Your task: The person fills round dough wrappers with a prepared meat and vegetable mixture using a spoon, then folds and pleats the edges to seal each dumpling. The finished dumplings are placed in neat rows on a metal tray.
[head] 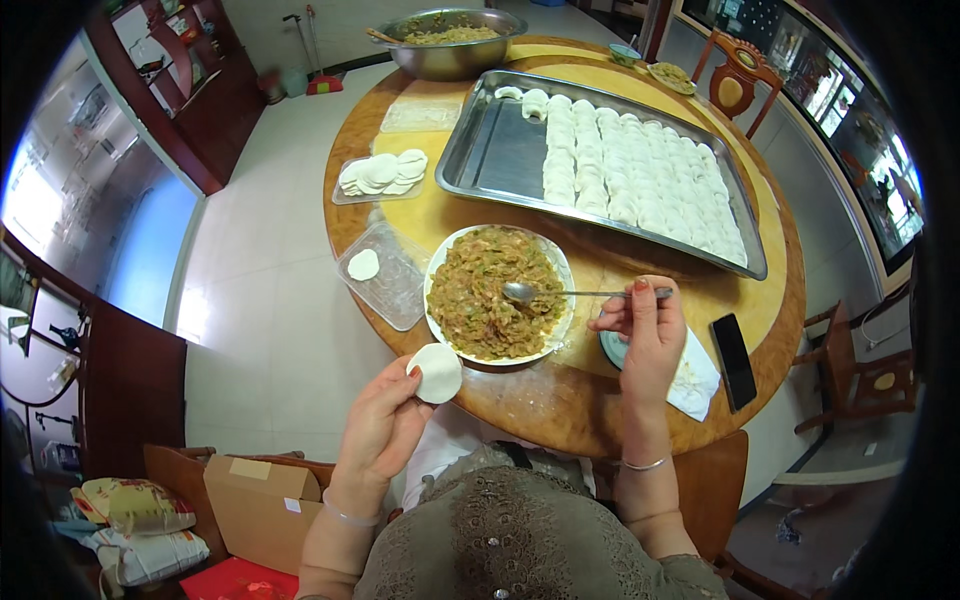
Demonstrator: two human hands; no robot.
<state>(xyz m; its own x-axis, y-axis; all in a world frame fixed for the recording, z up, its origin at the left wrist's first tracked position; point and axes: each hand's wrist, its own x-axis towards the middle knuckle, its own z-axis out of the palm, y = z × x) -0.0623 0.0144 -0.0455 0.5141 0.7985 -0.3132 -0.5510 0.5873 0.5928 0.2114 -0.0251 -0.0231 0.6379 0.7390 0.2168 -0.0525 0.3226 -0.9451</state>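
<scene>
Between thumb and fingers, my left hand (pixel 390 416) holds a round white dumpling wrapper (pixel 440 373) just off the table's near edge. My right hand (pixel 651 330) grips a metal spoon (pixel 570 293) by its handle. The spoon's bowl is over the minced filling (pixel 487 281), which is heaped on a white plate (pixel 568 281). One loose wrapper (pixel 364 264) lies on a clear plastic tray (pixel 390 300) left of the plate. Behind it, a stack of wrappers (pixel 382 171) sits on another clear tray. A large metal tray (pixel 495 150) bears tight rows of white dumplings (pixel 637 172).
A steel basin (pixel 457 56) of filling stands at the far side of the round wooden table (pixel 349 161). A black phone (pixel 733 362) and a white cloth (pixel 696 379) lie right of my right hand. A cardboard box (pixel 259 502) is at lower left; a wooden chair (pixel 739 79) stands behind.
</scene>
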